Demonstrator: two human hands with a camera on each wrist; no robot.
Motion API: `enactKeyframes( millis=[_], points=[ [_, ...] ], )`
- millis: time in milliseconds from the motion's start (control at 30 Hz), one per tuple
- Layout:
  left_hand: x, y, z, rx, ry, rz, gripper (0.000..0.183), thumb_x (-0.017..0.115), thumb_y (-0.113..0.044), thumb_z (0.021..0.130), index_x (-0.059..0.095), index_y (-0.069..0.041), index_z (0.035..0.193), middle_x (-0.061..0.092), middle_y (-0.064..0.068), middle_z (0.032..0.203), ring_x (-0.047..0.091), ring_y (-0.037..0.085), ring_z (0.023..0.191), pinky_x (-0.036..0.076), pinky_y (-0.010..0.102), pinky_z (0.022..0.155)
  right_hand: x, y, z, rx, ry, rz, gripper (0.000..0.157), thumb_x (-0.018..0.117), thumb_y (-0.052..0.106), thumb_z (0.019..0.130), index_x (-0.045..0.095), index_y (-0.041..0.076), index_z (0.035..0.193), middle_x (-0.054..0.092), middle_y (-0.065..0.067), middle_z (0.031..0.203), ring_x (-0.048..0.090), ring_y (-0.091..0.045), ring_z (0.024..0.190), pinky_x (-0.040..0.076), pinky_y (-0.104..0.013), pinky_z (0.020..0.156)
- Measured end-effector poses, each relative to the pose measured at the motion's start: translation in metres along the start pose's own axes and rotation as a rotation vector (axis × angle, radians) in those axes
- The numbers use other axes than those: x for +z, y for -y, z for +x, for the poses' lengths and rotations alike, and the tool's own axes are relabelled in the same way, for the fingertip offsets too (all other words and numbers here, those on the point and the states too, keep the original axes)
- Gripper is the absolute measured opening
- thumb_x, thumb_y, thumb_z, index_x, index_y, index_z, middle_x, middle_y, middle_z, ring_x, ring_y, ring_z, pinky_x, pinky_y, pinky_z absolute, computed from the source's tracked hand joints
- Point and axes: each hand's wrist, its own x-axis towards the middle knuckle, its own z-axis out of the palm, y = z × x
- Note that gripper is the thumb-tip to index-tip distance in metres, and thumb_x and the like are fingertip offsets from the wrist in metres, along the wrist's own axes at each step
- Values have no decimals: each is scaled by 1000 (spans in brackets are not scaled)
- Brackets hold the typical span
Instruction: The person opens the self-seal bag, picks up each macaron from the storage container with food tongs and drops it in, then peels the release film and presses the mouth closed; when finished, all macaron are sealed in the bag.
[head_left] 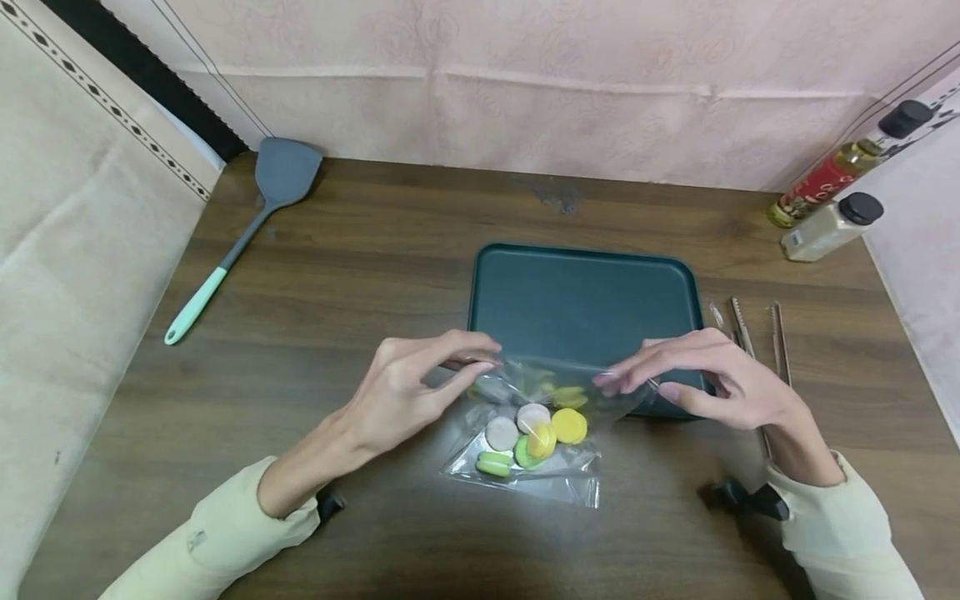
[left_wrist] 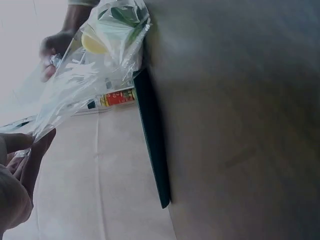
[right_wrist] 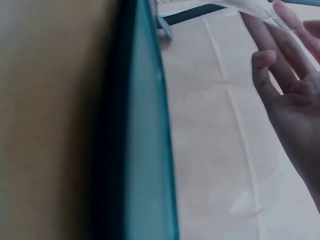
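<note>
A clear plastic bag hangs between both hands over the near edge of a dark teal tray. Inside it lie several round macarons, among them a yellow macaron, a white macaron and a green macaron. My left hand pinches the bag's upper left edge between thumb and fingers, as the left wrist view also shows. On the opposite side my right hand holds the upper right edge, its fingers reaching across the plastic; the right wrist view catches only a strip of bag by the fingertips.
Metal tongs lie right of the tray, partly behind the right hand. An oil bottle and a black-capped jar are at the back right. A grey spatula with a mint handle lies at the left. Cloth hangs behind the wooden table.
</note>
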Motion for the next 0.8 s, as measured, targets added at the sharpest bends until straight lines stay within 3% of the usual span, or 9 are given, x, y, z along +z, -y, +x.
enactKeyframes(
  millis=[67, 167, 233, 300, 400, 533, 667, 800],
  points=[
    [2, -1, -1, -22, -7, 8, 37, 82, 12, 90, 71, 0, 124, 84, 12, 106, 84, 21, 90, 62, 19, 72, -5, 5, 4, 63, 31, -73, 38, 57, -7, 102, 70, -5, 138, 77, -10, 139, 71, -17, 131, 43, -28, 122],
    [3, -1, -1, -40, -13, 16, 45, 82, 13, 90, 66, -2, 129, 85, 10, 103, 84, 21, 87, 45, 15, 53, -5, 14, 17, 210, 64, -168, 52, 66, -1, 102, 61, 2, 153, 79, -1, 136, 73, -13, 126, 48, -24, 115],
    [4, -1, -2, -48, -14, 13, 47, 82, 13, 90, 64, -2, 131, 85, 10, 102, 84, 22, 87, 34, 17, 49, -1, 19, 29, 308, 79, -227, 57, 72, 5, 103, 58, 8, 158, 80, 6, 132, 73, -10, 123, 51, -24, 109],
    [4, 0, -3, -48, -15, 3, 48, 81, 14, 90, 63, -1, 131, 85, 11, 101, 84, 23, 88, 30, 18, 48, 7, 23, 43, 350, 86, -282, 56, 75, 15, 105, 59, 12, 158, 81, 10, 126, 73, -9, 111, 54, -25, 96],
    [3, -1, -3, -43, -19, -5, 49, 82, 14, 89, 63, 0, 132, 85, 11, 100, 84, 24, 88, 41, 18, 51, 22, 27, 64, 345, 89, -412, 48, 74, 30, 108, 65, 13, 152, 83, 11, 117, 69, -7, 96, 54, -29, 79],
    [3, -2, -3, -33, -29, -3, 51, 84, 14, 87, 63, 0, 131, 85, 10, 100, 84, 24, 90, 51, 21, 59, 43, 29, 90, 338, 80, -539, 35, 80, 29, 103, 76, 11, 133, 83, 5, 114, 68, -7, 85, 55, -29, 73],
    [3, -2, -3, -27, -26, -11, 50, 85, 12, 88, 62, 1, 132, 85, 10, 100, 84, 24, 92, 44, 17, 57, 57, 29, 106, 363, 61, -567, 18, 86, 18, 97, 78, 13, 112, 79, 6, 105, 64, -5, 79, 54, -28, 70],
    [3, -3, -1, -21, -18, -27, 51, 83, 13, 88, 61, 1, 132, 85, 10, 98, 84, 24, 90, 35, 15, 50, 61, 28, 110, 360, 37, -570, 12, 86, 10, 96, 76, 12, 103, 76, 5, 96, 60, -4, 73, 50, -25, 66]
  ],
)
